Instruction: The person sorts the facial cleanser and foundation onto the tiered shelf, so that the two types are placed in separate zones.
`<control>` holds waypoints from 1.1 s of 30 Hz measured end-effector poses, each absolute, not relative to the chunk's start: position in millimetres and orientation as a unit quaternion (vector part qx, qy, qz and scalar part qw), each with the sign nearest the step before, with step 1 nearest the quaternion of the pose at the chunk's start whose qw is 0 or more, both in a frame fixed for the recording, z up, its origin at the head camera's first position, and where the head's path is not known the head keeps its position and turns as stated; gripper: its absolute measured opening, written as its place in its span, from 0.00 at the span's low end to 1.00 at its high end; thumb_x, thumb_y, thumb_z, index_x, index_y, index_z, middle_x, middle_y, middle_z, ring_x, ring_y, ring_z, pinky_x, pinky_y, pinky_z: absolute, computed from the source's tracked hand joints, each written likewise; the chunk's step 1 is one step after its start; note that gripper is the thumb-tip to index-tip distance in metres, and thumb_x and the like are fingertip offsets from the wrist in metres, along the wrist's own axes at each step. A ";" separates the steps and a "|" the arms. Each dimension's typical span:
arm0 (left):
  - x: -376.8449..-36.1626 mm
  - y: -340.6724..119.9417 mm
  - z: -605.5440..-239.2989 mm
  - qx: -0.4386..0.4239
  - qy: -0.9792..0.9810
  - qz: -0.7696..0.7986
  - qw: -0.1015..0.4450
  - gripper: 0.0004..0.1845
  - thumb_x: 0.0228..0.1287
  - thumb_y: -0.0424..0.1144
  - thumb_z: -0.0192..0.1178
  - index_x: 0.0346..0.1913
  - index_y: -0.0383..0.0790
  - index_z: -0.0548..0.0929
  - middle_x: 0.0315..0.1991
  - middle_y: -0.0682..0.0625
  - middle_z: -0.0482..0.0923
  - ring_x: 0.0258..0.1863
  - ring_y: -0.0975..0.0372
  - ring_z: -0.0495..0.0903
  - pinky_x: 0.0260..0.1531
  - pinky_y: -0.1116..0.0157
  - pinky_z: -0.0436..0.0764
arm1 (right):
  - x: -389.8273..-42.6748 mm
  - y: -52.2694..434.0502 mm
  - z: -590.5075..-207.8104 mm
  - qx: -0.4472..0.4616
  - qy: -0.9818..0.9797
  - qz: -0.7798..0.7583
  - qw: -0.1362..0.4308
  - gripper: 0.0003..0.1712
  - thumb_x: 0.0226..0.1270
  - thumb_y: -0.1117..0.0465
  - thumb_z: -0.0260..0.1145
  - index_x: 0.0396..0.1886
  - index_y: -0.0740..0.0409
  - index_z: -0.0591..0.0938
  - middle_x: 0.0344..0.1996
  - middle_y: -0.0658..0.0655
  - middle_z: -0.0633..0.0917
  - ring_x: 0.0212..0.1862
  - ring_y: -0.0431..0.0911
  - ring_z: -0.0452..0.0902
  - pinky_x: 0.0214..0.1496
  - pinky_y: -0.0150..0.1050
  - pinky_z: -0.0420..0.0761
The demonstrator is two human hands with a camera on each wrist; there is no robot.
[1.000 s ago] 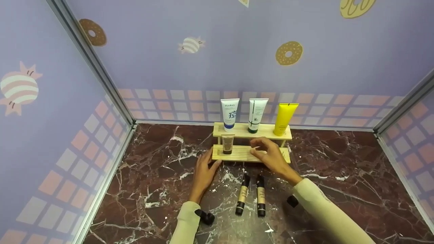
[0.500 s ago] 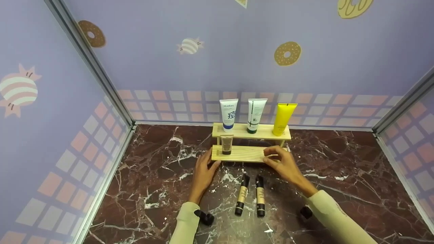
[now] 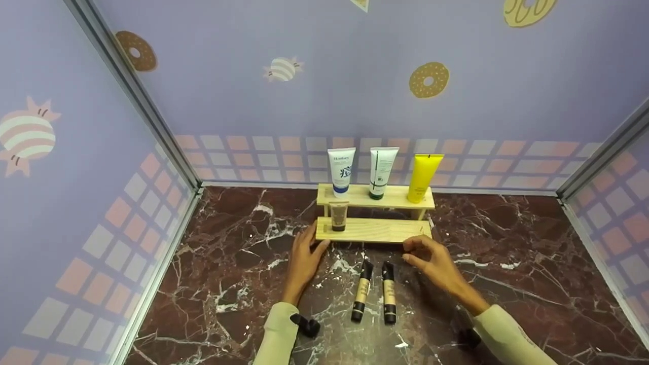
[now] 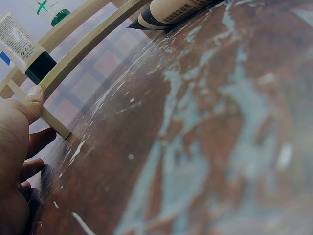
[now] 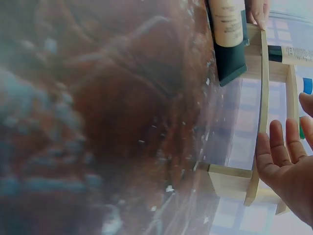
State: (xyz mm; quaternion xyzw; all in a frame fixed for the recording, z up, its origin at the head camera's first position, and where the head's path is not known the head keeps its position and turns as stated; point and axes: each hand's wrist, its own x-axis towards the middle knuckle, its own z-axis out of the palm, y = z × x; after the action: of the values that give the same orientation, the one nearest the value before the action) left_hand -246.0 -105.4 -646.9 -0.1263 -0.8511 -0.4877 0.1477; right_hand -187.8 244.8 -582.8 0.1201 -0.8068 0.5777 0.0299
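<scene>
Left hand (image 3: 304,256) rests open-fingered against the wooden rack's (image 3: 375,230) 9 o'clock end – steadying it – while the right hand (image 3: 431,258), loosely open and holding nothing, hovers near its 3 o'clock corner.

Room around the wooden rack (image 3: 374,229)
I see its lower shelf bare right of the small tube (image 3: 338,216); two tubes (image 3: 375,291) lie before it.

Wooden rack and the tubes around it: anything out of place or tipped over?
Two tan tubes with black caps lie flat on the marble counter in front of the wooden rack, while four tubes stand upright on it. Nothing looks spilled or damaged, and the rack sits level.
</scene>
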 end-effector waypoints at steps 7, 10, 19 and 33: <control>-244.7 -105.5 -649.1 -0.129 -0.853 -0.484 0.145 0.37 0.80 0.45 0.68 0.81 0.27 0.70 0.76 0.28 0.73 0.78 0.37 0.70 0.86 0.37 0.52 | -169.2 250.9 -592.3 0.137 -0.825 0.549 -0.003 0.20 0.72 0.67 0.77 0.60 0.67 0.86 0.55 0.66 0.89 0.56 0.62 0.88 0.64 0.53 0.89; -244.3 -105.7 -648.7 -0.128 -0.853 -0.485 0.145 0.37 0.80 0.46 0.68 0.81 0.28 0.71 0.76 0.28 0.73 0.78 0.37 0.70 0.86 0.38 0.52 | -164.8 252.1 -595.7 0.146 -0.831 0.537 -0.008 0.20 0.71 0.65 0.78 0.60 0.66 0.86 0.54 0.65 0.89 0.56 0.62 0.88 0.64 0.59 0.88; -244.1 -105.8 -648.5 -0.130 -0.851 -0.488 0.147 0.37 0.80 0.45 0.68 0.81 0.28 0.71 0.76 0.29 0.73 0.78 0.37 0.71 0.86 0.37 0.52 | -159.7 250.6 -605.9 0.177 -0.818 0.546 -0.038 0.23 0.71 0.67 0.78 0.61 0.73 0.84 0.57 0.70 0.87 0.57 0.66 0.87 0.66 0.60 0.87; -246.3 -107.7 -649.4 -0.130 -0.851 -0.488 0.144 0.38 0.79 0.44 0.68 0.81 0.26 0.70 0.76 0.28 0.73 0.76 0.37 0.74 0.87 0.38 0.51 | -168.3 244.3 -615.5 0.185 -0.851 0.487 -0.064 0.38 0.66 0.53 0.83 0.72 0.60 0.82 0.66 0.63 0.83 0.66 0.63 0.78 0.71 0.75 0.76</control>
State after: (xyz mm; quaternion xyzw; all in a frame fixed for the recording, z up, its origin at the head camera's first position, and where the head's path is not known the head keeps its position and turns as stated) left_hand -246.3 -107.7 -649.4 -0.1295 -0.8511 -0.4880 0.1441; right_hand -168.3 244.3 -615.5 0.1849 -0.8510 0.4874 -0.0638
